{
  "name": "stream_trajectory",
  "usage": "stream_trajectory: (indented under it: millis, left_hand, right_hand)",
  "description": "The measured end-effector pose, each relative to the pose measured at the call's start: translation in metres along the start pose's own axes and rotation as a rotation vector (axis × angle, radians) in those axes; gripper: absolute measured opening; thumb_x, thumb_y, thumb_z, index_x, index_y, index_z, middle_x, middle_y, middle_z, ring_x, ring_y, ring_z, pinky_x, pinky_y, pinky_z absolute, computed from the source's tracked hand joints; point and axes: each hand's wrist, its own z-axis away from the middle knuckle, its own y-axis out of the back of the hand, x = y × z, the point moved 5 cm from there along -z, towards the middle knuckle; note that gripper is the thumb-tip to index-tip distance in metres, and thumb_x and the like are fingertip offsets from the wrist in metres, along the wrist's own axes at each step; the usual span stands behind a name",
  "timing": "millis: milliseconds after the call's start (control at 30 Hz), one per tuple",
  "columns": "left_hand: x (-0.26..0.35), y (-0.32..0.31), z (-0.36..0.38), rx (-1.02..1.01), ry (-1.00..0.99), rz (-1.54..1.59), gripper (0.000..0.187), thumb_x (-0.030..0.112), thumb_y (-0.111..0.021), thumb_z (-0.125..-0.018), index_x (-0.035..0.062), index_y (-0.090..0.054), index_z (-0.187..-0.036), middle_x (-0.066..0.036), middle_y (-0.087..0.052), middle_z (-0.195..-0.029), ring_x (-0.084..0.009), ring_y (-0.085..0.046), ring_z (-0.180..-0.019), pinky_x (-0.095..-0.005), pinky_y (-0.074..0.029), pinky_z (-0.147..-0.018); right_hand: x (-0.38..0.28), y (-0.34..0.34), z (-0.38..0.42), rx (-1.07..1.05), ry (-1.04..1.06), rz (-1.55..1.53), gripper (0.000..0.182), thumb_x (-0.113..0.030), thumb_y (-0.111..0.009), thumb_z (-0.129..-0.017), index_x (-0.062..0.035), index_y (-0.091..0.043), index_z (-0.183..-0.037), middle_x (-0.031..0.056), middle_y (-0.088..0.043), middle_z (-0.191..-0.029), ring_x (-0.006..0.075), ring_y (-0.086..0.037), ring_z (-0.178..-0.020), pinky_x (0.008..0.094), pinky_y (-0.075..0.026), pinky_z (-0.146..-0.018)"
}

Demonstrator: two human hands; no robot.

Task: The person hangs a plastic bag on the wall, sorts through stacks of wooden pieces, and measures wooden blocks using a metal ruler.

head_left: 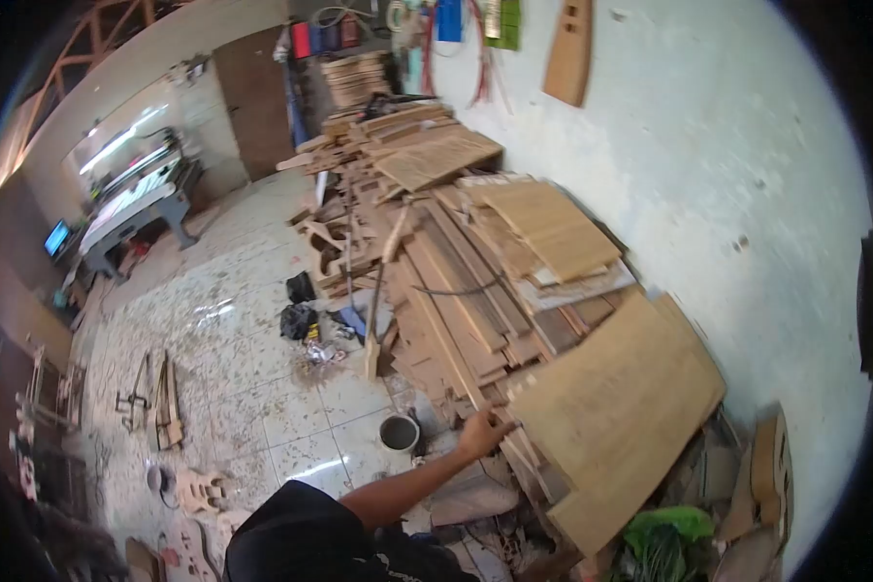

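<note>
My left hand (485, 434) reaches out from a black sleeve, its fingers closed at the left edge of a large, flat wooden board (623, 407). This board lies slanted on top of the near end of a long wood pile. At the bottom edge of the view, by the board's lower corner, part of my right hand (553, 565) shows dimly, and its fingers cannot be made out. Long planks (446, 281) and narrow strips lie just beyond my left hand.
A grey bucket (399, 433) stands on the tiled floor left of the pile. Black bags (299, 321) lie farther off. A green plastic bag (667, 529) sits at the lower right. The white wall (689, 145) runs along the right. A machine table (136, 209) stands at the back left.
</note>
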Motion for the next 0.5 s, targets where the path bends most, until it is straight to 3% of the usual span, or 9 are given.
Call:
stream_trajectory:
  millis: [100, 167, 233, 267, 300, 367, 400, 467, 500]
  left_hand:
    - [-0.035, 0.025, 0.005, -0.173, 0.029, -0.14, 0.06, 0.035, -0.069, -0.088, 0.0041, -0.046, -0.134, -0.013, -0.068, -0.077, -0.0241, -0.068, -0.068, -0.0383, -0.052, -0.063]
    - [-0.078, 0.069, 0.024, -0.168, -0.116, -0.381, 0.063, 0.04, -0.064, -0.089, 0.0041, -0.044, -0.137, -0.019, -0.069, -0.092, -0.0344, -0.068, -0.086, -0.0443, -0.053, -0.075]
    - [-0.155, 0.136, 0.057, -0.268, 0.082, -0.575, 0.066, 0.049, -0.062, -0.088, 0.0057, -0.048, -0.135, -0.024, -0.061, -0.119, -0.0396, -0.058, -0.112, -0.0477, -0.047, -0.093]
    - [-0.234, 0.18, 0.081, -0.238, 0.384, -0.588, 0.067, 0.053, -0.064, -0.084, 0.0072, -0.053, -0.132, -0.023, -0.062, -0.12, -0.0397, -0.059, -0.112, -0.0481, -0.047, -0.093]
    - [-0.314, 0.228, 0.117, -0.019, 0.327, -0.528, 0.066, 0.056, -0.065, -0.082, 0.0074, -0.059, -0.126, -0.023, -0.064, -0.116, -0.0397, -0.061, -0.108, -0.0482, -0.048, -0.092]
    - [-0.427, 0.337, 0.204, 0.008, 0.767, -0.574, 0.063, 0.057, -0.065, -0.079, 0.0065, -0.066, -0.117, -0.022, -0.065, -0.116, -0.0371, -0.061, -0.11, -0.0468, -0.047, -0.095]
    - [-0.412, 0.395, 0.257, 0.013, 1.023, -0.632, 0.061, 0.055, -0.067, -0.079, 0.0073, -0.067, -0.117, -0.021, -0.065, -0.118, -0.0351, -0.061, -0.113, -0.0439, -0.047, -0.097]
    - [-0.442, 0.499, 0.332, 0.267, 1.032, -0.685, 0.056, 0.046, -0.069, -0.077, 0.006, -0.068, -0.115, -0.02, -0.066, -0.118, -0.0341, -0.059, -0.117, -0.0408, -0.047, -0.099]
    - [-0.46, 0.548, 0.381, 0.394, 1.184, -0.585, 0.053, 0.046, -0.066, -0.078, 0.0049, -0.069, -0.112, -0.021, -0.066, -0.116, -0.0356, -0.06, -0.114, -0.0416, -0.047, -0.097]
  right_hand:
    - [-0.041, -0.045, -0.004, -0.108, 0.042, -0.028, 0.056, -0.046, -0.047, -0.098, 0.004, -0.057, -0.121, 0.0221, -0.059, -0.117, 0.0354, -0.056, -0.106, 0.0468, -0.043, -0.091]
    - [-0.079, -0.085, 0.002, -0.222, 0.085, -0.083, 0.055, -0.045, -0.047, -0.098, 0.0036, -0.057, -0.121, 0.0213, -0.059, -0.115, 0.0343, -0.057, -0.104, 0.046, -0.044, -0.09]
    - [-0.124, -0.128, 0.018, -0.364, 0.117, -0.136, 0.053, -0.044, -0.048, -0.097, 0.0032, -0.057, -0.12, 0.0204, -0.06, -0.113, 0.0331, -0.057, -0.101, 0.0452, -0.045, -0.088]
    - [-0.15, -0.152, 0.032, -0.444, 0.127, -0.168, 0.052, -0.043, -0.049, -0.097, 0.003, -0.058, -0.12, 0.02, -0.06, -0.112, 0.0326, -0.058, -0.1, 0.0448, -0.045, -0.087]
    - [-0.173, -0.175, 0.045, -0.522, 0.129, -0.185, 0.052, -0.043, -0.049, -0.097, 0.0028, -0.058, -0.119, 0.0196, -0.06, -0.111, 0.032, -0.058, -0.099, 0.0444, -0.045, -0.086]
    - [-0.214, -0.217, 0.078, -0.673, 0.116, -0.209, 0.05, -0.042, -0.05, -0.097, 0.0024, -0.058, -0.119, 0.0188, -0.06, -0.109, 0.0309, -0.058, -0.097, 0.0436, -0.046, -0.084]
    - [-0.237, -0.24, 0.102, -0.749, 0.109, -0.207, 0.049, -0.041, -0.05, -0.097, 0.0022, -0.058, -0.119, 0.0183, -0.061, -0.108, 0.0304, -0.058, -0.095, 0.0432, -0.046, -0.084]
    - [-0.274, -0.277, 0.146, -0.893, 0.062, -0.182, 0.048, -0.04, -0.051, -0.096, 0.0018, -0.058, -0.118, 0.0175, -0.061, -0.106, 0.0292, -0.059, -0.093, 0.0424, -0.047, -0.082]
    - [-0.287, -0.292, 0.17, -0.973, 0.035, -0.162, 0.047, -0.04, -0.052, -0.096, 0.0016, -0.058, -0.118, 0.0171, -0.061, -0.105, 0.0287, -0.059, -0.092, 0.042, -0.047, -0.081]
